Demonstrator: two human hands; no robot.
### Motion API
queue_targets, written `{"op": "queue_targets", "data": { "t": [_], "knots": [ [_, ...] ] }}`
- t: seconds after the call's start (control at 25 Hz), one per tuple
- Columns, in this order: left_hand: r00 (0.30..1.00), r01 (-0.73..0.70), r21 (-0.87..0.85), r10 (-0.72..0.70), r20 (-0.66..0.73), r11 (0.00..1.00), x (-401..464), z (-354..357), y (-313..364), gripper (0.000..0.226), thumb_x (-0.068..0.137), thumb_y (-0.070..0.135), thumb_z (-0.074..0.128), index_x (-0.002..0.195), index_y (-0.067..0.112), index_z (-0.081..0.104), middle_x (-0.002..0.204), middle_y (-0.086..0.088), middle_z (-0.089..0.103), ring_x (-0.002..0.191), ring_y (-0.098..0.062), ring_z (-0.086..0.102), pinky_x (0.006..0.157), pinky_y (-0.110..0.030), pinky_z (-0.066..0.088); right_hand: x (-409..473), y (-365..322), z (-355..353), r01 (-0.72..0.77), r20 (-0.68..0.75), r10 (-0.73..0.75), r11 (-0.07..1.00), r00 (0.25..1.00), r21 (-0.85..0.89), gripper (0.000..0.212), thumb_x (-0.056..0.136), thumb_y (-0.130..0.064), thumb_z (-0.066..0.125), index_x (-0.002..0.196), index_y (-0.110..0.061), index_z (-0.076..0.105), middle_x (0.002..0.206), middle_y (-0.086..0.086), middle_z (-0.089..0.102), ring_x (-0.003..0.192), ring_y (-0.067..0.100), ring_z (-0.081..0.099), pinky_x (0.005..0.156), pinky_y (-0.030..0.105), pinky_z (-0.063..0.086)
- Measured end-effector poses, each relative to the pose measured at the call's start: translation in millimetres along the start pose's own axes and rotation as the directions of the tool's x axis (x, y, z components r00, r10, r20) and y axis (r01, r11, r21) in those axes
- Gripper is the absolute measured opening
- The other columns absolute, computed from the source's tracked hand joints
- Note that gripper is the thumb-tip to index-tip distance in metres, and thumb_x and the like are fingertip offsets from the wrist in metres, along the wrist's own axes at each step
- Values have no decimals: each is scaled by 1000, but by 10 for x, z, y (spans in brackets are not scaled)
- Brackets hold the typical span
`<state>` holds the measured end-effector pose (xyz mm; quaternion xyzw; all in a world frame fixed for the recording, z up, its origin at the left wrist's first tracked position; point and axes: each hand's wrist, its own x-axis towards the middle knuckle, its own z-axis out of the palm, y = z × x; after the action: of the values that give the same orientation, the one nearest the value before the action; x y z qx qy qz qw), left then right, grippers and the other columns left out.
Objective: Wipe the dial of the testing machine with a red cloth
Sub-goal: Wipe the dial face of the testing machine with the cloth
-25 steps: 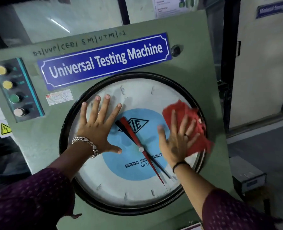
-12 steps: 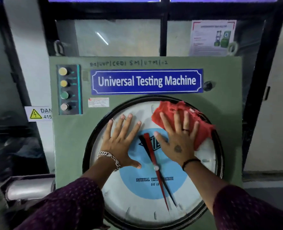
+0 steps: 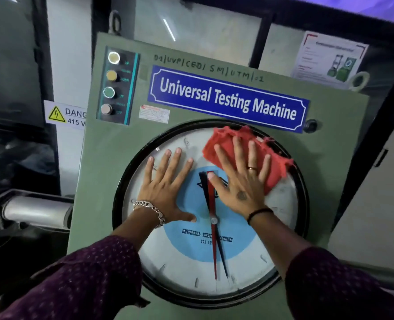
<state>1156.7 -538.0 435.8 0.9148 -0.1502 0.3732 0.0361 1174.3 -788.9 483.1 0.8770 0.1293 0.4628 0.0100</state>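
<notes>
Both hands lie flat, fingers spread: the right hand (image 3: 242, 181) presses a crumpled red cloth (image 3: 275, 167) on the round glass dial (image 3: 281, 204); the left hand (image 3: 166, 190) braces bare. Wiping is mid-course, and the lower dial likely comes next.

Both arms reach forward, left hand (image 3: 166, 192) and right hand (image 3: 240, 183) apparently pressed flat, fingers spread.

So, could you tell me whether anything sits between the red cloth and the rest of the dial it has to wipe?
Only the left hand, flat on the dial left of the red cloth under the right hand.

head view, close, tilted, facing dial (image 3: 191, 262)
</notes>
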Motion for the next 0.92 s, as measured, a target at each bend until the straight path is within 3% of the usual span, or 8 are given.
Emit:
{"op": "queue_targets", "data": {
  "t": [0.16,0.24,0.36,0.44,0.6,0.76,0.84,0.92],
  "knots": [
    [1000,18,-15,-18,-20,1000,-94,45,-6,166,46,109,61,178,28,1,185,-10,-13,170,-34,-14,133,-66,-8,-645,286,43,358,108,-351,932,930,-61,78,102,-82,41,173,-56,24,186,-5,25,174,32,7,129,80,9],
    [999,30,-2,-30,-30,1000,-97,74,2,166,45,110,58,178,28,0,185,-9,-14,170,-34,-15,133,-67,-8,-752,574,-27,281,95,-273,956,957,-82,75,104,-82,35,173,-56,24,180,1,40,173,31,8,130,79,10],
    [999,44,7,-43,-29,999,-87,114,5,168,42,112,54,178,28,0,185,-9,-14,170,-34,-12,133,-66,-8,-230,425,-35,2,24,-1,999,1000,-36,78,101,-76,43,174,-52,28,187,0,23,174,38,7,132,76,-2],
    [999,41,5,-40,-19,999,-92,127,-5,168,42,113,52,178,29,2,185,-8,-13,170,-34,-10,133,-65,-10,-73,160,-19,58,6,-58,997,998,-45,78,101,-76,46,174,-53,26,188,-4,16,174,39,8,132,73,-7],
    [999,34,-1,-34,27,999,-96,115,-23,168,42,112,54,178,29,3,186,-9,-9,170,-35,-9,132,-64,-14,-556,305,-51,317,69,-312,944,947,-85,68,104,-48,61,168,-55,41,177,-5,43,169,36,27,127,76,18],
    [992,61,-11,-59,108,998,-81,-40,8,169,46,104,68,176,32,-11,183,-6,-24,168,-33,-24,131,-65,-16,-353,386,-389,-44,84,39,997,996,64,76,94,-5,63,155,-50,60,171,-12,51,144,39,51,111,63,42],
    [970,40,-1,-39,238,999,-105,-275,-19,168,52,99,74,170,36,-27,177,-1,-40,164,-30,-35,132,-64,-15,-249,275,-625,-80,166,39,966,985,248,76,93,9,58,153,-38,67,167,-5,55,123,45,62,104,58,53],
    [944,23,19,-27,328,1000,-141,-594,-32,163,57,99,72,168,39,-30,176,4,-42,165,-27,-32,134,-62,-11,-318,210,-855,-33,199,-51,918,979,395,72,92,12,55,151,-27,70,162,3,60,121,46,67,107,52,55]
  ]
}}
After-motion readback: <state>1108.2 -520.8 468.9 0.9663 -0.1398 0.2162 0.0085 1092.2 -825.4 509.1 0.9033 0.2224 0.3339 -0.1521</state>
